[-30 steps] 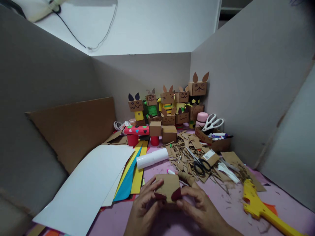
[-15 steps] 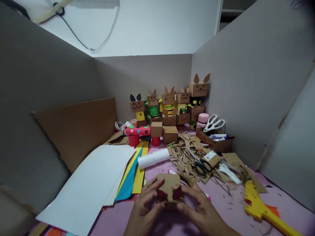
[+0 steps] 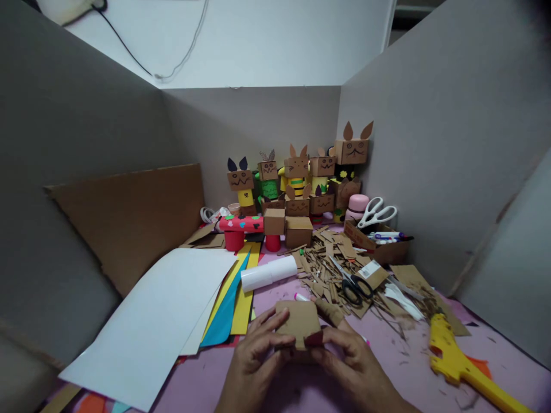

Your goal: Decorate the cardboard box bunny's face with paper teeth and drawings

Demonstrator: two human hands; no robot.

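Close in front of me, a small cardboard box (image 3: 298, 319) is held between both hands, low over the purple table. My left hand (image 3: 258, 355) is closed at its left side, thumb near the front edge and a fingertip on the top. My right hand (image 3: 346, 358) grips the right side, its fingers at a dark red ear-shaped piece (image 3: 313, 339) by the front edge. Another dark red piece on the left is mostly hidden by my left fingers. One finger of the right hand looks wrapped in something brown.
White sheets (image 3: 159, 315) and coloured paper lie left, a white paper roll (image 3: 269, 273) ahead. Cardboard scraps (image 3: 327, 264), black-handled scissors (image 3: 355, 288) and a yellow glue gun (image 3: 450, 350) are to the right. Cardboard animal figures (image 3: 297, 172) stand behind. Grey partitions enclose the table.
My left fingers have moved over the left dark red piece, which showed before. The right fingers are closer around the right piece. The view has shifted slightly.
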